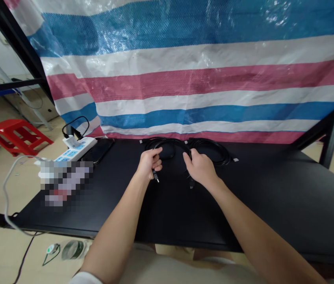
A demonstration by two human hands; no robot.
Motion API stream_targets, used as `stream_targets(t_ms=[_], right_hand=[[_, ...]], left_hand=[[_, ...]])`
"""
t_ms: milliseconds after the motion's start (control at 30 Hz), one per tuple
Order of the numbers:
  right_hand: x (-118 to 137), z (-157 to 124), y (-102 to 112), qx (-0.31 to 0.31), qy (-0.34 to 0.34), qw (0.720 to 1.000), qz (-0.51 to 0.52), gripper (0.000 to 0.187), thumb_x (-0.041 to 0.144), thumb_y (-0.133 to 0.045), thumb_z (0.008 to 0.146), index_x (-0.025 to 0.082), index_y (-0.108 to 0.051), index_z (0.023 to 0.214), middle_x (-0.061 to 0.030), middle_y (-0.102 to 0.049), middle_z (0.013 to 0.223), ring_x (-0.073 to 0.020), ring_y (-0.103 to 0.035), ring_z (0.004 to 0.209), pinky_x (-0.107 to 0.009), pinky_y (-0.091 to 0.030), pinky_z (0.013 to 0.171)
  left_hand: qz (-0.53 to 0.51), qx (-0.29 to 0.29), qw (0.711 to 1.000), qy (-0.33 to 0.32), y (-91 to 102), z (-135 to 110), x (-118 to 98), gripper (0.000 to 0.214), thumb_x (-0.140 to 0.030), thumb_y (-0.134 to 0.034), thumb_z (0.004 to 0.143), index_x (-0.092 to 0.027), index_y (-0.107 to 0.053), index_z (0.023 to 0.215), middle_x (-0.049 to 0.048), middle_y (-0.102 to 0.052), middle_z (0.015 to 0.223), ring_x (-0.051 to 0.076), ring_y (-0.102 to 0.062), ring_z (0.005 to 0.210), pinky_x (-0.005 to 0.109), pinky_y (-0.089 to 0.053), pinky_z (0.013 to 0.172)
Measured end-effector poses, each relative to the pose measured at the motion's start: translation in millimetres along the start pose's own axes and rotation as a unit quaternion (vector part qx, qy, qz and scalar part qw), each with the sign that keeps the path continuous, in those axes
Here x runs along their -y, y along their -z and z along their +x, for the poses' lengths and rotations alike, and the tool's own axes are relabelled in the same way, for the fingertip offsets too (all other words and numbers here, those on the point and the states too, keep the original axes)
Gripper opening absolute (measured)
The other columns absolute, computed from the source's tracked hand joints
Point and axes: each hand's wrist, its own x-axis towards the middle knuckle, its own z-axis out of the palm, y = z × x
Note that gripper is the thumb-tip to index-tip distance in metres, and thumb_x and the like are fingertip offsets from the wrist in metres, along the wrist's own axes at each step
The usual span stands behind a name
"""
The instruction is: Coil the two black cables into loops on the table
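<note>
A black cable arches between my two hands above the table. My left hand is closed around one side of it, and a plug with a metal tip sticks out below the fingers. On the other side, my right hand grips the cable, with a dark connector hanging under it. Behind my right hand lies a coiled black cable with a pale tag or tip at its end. More looped black cable shows behind my left hand; whether it joins the held one I cannot tell.
The black table carries a white power strip with plugs, a dark phone and a blurred-out item at left. A striped plastic sheet hangs behind. A red stool and clear bottle stand beyond the table.
</note>
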Motion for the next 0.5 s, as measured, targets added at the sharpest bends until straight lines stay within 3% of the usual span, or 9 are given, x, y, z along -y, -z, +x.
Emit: stream_targets(t_ms=[167,300,400,500], right_hand=[[17,21,1,0.016,0.016,0.998,0.053,0.021,0.036,-0.048,0.088,0.019,-0.06,0.087,-0.0073,-0.066,0.07,-0.0244,-0.064,0.071,-0.03,-0.041,0.065],[28,47,-11,0.022,0.007,0.999,0.029,0.024,0.033,-0.045,0.089,0.018,-0.062,0.08,-0.0125,-0.068,0.08,-0.0271,-0.065,0.084,-0.031,-0.044,0.074],[30,69,-24,0.037,-0.029,0.999,0.017,0.024,0.031,-0.046,0.089,0.016,-0.065,0.084,-0.0168,-0.069,0.089,-0.0298,-0.064,0.092,-0.034,-0.044,0.079],[27,88,-41,0.041,-0.03,0.998,0.027,0.023,0.029,-0.05,0.087,0.015,-0.068,0.084,-0.0174,-0.07,0.087,-0.0298,-0.065,0.092,-0.034,-0.046,0.077]], left_hand=[[-0.025,-0.023,0.999,-0.006,12.4,8,-5,0.039,-0.02,-0.072,0.056,-0.021,-0.033,0.056,-0.0138,-0.022,0.038,0.0,-0.019,0.03,0.015,-0.016,0.03],[-0.046,-0.071,0.992,-0.092,20.4,21,0,0.027,-0.015,-0.069,0.057,-0.019,-0.044,0.067,-0.0106,-0.04,0.046,0.002,-0.036,0.036,0.015,-0.03,0.036],[0.002,-0.15,0.977,-0.152,26.0,34,9,0.031,-0.01,-0.065,0.061,-0.02,-0.05,0.087,-0.0051,-0.057,0.066,0.008,-0.056,0.053,0.02,-0.047,0.052],[0.143,-0.226,0.937,-0.225,34.2,45,21,0.04,-0.009,-0.063,0.066,-0.021,-0.052,0.102,0.0049,-0.065,0.096,0.017,-0.065,0.088,0.031,-0.053,0.079]])
